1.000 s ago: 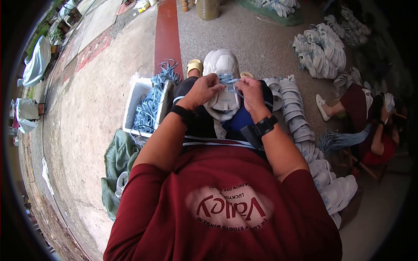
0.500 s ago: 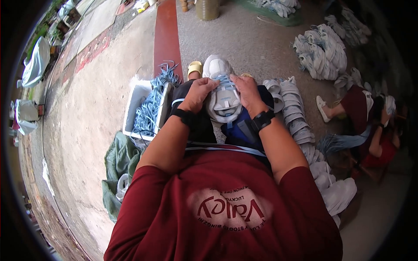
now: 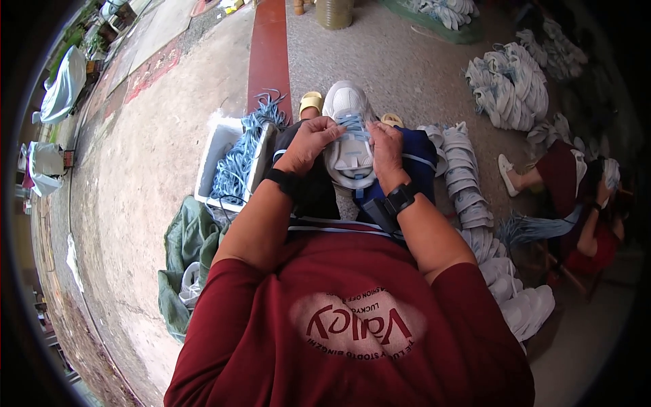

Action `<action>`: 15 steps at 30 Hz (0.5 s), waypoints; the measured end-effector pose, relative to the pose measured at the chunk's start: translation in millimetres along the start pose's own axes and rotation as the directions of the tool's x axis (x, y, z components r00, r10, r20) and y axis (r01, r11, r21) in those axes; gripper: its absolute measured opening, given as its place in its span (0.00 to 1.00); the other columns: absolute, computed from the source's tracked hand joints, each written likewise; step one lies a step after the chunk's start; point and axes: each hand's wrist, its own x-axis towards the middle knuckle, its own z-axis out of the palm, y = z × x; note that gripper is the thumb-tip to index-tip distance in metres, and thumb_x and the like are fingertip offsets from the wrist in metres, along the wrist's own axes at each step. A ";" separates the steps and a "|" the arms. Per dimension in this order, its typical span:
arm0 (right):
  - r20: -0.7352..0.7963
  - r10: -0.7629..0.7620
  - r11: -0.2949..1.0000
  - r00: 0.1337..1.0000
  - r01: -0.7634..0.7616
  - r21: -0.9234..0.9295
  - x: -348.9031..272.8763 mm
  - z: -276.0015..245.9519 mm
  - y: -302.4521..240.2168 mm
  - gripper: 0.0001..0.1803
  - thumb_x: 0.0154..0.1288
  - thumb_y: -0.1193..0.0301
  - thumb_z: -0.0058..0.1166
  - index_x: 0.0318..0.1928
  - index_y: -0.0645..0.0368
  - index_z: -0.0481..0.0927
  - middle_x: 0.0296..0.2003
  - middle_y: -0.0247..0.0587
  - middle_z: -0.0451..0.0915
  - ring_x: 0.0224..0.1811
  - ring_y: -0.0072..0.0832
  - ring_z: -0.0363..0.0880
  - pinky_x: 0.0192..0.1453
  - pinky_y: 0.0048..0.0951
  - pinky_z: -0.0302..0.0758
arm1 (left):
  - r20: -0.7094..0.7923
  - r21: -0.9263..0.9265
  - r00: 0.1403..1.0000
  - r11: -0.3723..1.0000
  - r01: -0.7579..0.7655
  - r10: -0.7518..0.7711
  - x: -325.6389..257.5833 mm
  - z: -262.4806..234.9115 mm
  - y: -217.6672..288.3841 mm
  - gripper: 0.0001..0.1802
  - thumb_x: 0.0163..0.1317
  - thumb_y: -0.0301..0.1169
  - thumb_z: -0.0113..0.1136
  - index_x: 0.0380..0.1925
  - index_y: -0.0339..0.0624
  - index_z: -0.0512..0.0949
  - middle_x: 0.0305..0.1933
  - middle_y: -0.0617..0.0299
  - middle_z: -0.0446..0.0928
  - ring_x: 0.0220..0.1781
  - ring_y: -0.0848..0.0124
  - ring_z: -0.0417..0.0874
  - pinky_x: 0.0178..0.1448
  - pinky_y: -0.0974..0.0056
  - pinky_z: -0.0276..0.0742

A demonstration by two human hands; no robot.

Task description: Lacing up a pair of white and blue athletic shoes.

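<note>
A white sneaker [image 3: 348, 100] rests between my thighs, toe pointing away from me. Light blue shoelace [image 3: 352, 126] runs in rows across its upper, in front of the white tongue. At the left edge of the lacing, my left hand [image 3: 313, 141] is closed, thumb and finger pinched at the lace. On the opposite edge, my right hand [image 3: 386, 146] has its fingers curled in a pinch at the lace there. The lace ends between the fingertips are too small to make out clearly.
Beside my left leg, a white foam box [image 3: 207, 166] holds blue laces [image 3: 234, 166]; a green sack [image 3: 186, 237] lies nearer. Stacked white shoe parts [image 3: 468, 180] line my right side. Bundles [image 3: 508, 85] lie farther off. A seated co-worker [image 3: 569, 180] is at the right.
My right hand has gone from thumb laid along the shoe to curled fingers at the lacing edge. My left hand stays pinched at the other edge. The whole view has shifted slightly.
</note>
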 end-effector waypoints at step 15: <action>0.153 0.144 0.987 0.978 -0.153 0.052 -2.3 -6.9 -10.1 0.13 0.57 0.71 0.56 0.18 0.58 0.72 0.15 0.23 0.64 0.18 0.13 0.59 0.22 0.20 0.57 | 0.010 0.046 0.997 0.996 0.075 -0.075 25.5 0.6 10.3 0.15 0.54 0.39 0.63 0.16 0.44 0.74 0.19 0.72 0.69 0.21 0.81 0.64 0.27 0.73 0.56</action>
